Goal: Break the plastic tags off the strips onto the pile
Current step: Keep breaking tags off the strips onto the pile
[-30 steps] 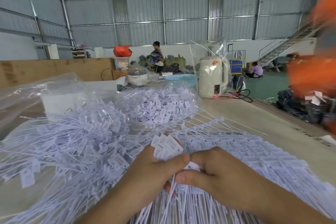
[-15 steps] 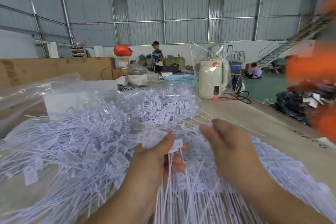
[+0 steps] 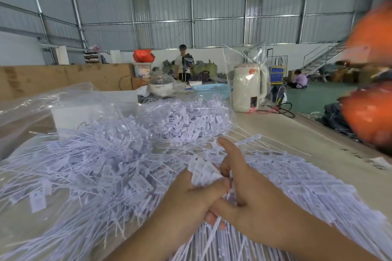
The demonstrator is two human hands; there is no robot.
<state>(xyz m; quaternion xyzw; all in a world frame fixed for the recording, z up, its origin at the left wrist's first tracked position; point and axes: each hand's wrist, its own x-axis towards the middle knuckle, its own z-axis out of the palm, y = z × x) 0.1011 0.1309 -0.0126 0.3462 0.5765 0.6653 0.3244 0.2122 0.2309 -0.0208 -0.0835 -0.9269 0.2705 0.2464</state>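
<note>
A big pile of loose white plastic tags (image 3: 101, 161) with long thin tails covers the table at left and centre. Rows of tags joined in strips (image 3: 301, 178) lie fanned out at the right. My left hand (image 3: 191, 199) grips a small bundle of tags (image 3: 202, 170), their flat heads sticking up above my thumb and their tails hanging below. My right hand (image 3: 248, 195) meets the left at the bundle, fingers on the tag heads and thumb pressed against my left thumb, index finger stretched forward.
Clear plastic bags (image 3: 42, 104) lie over the pile's far side. A white kettle in a plastic bag (image 3: 248, 89), a blue basket (image 3: 212, 89) and a rice cooker (image 3: 161, 87) stand at the table's far end. Blurred orange shapes (image 3: 369, 95) fill the right edge. People are far back.
My right hand, lifted and apart half a second ago, has come back down onto the bundle in my left hand. The left hand has kept its hold and dropped slightly.
</note>
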